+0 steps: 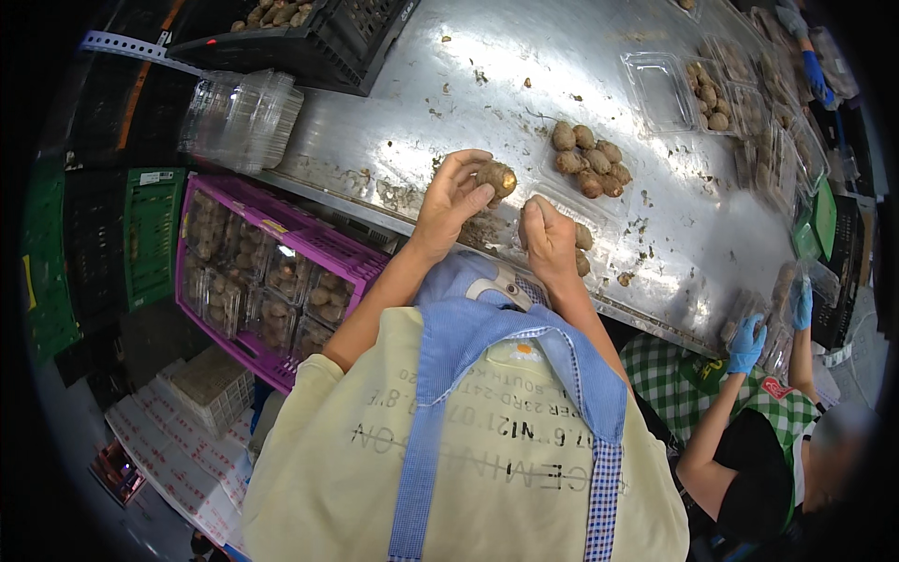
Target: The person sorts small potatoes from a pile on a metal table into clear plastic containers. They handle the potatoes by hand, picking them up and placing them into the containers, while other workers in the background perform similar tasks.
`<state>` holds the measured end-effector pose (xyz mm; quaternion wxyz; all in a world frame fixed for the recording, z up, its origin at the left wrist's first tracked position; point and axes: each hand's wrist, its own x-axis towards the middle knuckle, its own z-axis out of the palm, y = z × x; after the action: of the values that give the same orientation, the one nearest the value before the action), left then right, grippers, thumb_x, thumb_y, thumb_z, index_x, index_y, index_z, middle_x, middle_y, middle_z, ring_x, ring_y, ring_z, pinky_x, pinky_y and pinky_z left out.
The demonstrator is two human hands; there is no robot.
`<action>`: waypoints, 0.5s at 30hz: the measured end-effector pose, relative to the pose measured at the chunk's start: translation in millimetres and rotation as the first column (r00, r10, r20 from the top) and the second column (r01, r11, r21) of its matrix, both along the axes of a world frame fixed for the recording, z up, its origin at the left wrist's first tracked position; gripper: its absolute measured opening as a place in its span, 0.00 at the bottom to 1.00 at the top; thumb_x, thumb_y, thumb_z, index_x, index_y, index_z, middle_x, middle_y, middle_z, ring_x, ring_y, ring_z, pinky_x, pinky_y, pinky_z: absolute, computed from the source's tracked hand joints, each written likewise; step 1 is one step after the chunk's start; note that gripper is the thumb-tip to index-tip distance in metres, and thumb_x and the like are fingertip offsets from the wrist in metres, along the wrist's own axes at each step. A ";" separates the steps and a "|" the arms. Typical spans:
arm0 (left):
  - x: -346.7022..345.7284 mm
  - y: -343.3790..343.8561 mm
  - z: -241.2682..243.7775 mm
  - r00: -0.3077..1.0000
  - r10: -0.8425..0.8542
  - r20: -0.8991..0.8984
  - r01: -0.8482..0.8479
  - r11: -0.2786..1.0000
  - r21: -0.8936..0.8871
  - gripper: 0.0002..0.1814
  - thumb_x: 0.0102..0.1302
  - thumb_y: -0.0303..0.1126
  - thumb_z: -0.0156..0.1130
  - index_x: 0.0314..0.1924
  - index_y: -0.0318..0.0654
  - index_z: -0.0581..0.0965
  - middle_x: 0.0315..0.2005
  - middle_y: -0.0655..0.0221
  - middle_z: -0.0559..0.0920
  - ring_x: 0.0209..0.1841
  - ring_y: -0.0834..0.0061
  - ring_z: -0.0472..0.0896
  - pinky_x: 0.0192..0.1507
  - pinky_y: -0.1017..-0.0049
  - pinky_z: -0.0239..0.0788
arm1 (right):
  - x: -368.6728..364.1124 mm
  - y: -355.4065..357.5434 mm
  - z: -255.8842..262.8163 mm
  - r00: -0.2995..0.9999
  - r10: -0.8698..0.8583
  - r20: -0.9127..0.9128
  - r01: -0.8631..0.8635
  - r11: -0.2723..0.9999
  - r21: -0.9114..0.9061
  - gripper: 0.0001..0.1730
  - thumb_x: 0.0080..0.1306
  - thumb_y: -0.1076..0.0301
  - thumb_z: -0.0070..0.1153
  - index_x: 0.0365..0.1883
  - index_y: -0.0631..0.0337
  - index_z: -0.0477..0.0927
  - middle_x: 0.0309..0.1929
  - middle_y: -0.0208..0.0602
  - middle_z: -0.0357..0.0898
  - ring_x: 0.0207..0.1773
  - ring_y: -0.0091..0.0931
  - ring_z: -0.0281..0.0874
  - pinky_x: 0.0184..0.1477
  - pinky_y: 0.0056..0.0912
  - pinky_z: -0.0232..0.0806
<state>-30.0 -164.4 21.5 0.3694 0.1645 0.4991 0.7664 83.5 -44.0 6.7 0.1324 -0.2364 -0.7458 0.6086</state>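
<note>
My left hand (455,200) grips a brown taro corm (497,180) with a pale cut spot at its end. Close by on the right, my right hand (549,237) is curled with the thumb on top; whether something is inside its fingers is hidden. A few more taro corms (583,237) show just beyond that hand, in a clear plastic tray (605,223). Farther back, a cluster of several taro corms (597,161) rests in another clear tray. Both hands are above the near edge of a metal worktable (484,112).
Stacked clear clamshells (242,119) and a black crate (309,53) holding corms are at the left. A purple crate (281,225) of packed clamshells stands below the table edge. At right, a co-worker's gloved hand (747,344) is among clamshells. An open clamshell (659,91) lies farther back.
</note>
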 end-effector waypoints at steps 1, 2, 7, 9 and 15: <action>-1.5 -1.5 1.0 0.999 0.015 -0.041 -0.014 1.000 0.011 0.23 0.66 0.29 0.56 0.59 0.33 0.63 0.49 0.62 0.74 0.51 0.75 0.74 0.51 0.75 0.70 | 0.3 1.0 -1.3 1.000 0.003 -0.002 -0.003 1.000 -0.012 0.15 0.69 0.66 0.47 0.23 0.64 0.67 0.12 0.39 0.59 0.16 0.23 0.55 0.21 0.30 0.57; -4.1 -3.9 1.3 1.000 0.002 -0.018 -0.002 0.999 0.034 0.28 0.63 0.25 0.59 0.61 0.31 0.62 0.51 0.59 0.72 0.55 0.71 0.73 0.57 0.72 0.67 | 0.9 4.3 -0.8 0.996 0.067 0.052 -0.069 0.997 0.035 0.13 0.69 0.66 0.47 0.27 0.64 0.68 0.15 0.42 0.64 0.18 0.26 0.62 0.24 0.32 0.60; -3.9 -9.9 1.0 0.986 -0.038 -0.164 0.038 0.999 -0.004 0.26 0.61 0.20 0.58 0.60 0.30 0.65 0.54 0.62 0.69 0.57 0.70 0.71 0.58 0.72 0.67 | -5.8 1.3 16.1 0.997 0.081 -0.002 -0.081 0.995 0.062 0.12 0.69 0.64 0.46 0.34 0.65 0.69 0.24 0.48 0.71 0.25 0.35 0.70 0.31 0.36 0.63; -3.1 -10.5 0.9 0.970 -0.043 -0.238 0.039 0.999 -0.020 0.25 0.60 0.18 0.58 0.58 0.28 0.67 0.55 0.62 0.67 0.58 0.70 0.71 0.59 0.72 0.66 | -6.1 3.9 22.3 0.994 0.106 0.021 -0.107 0.988 0.113 0.12 0.69 0.63 0.46 0.34 0.66 0.69 0.26 0.49 0.71 0.27 0.39 0.71 0.32 0.38 0.63; 1.3 -11.7 4.8 0.889 -0.121 -0.441 0.046 0.983 -0.176 0.23 0.57 0.16 0.58 0.55 0.28 0.71 0.55 0.63 0.66 0.57 0.69 0.71 0.60 0.71 0.65 | -7.5 5.4 33.2 0.985 0.131 0.115 -0.163 0.929 0.333 0.13 0.67 0.63 0.47 0.31 0.66 0.67 0.26 0.52 0.71 0.29 0.48 0.70 0.33 0.45 0.63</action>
<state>-28.7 -176.2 26.3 0.2888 0.3283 0.6236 0.6480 76.0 -38.6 39.9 0.0913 -0.1810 -0.8607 0.4670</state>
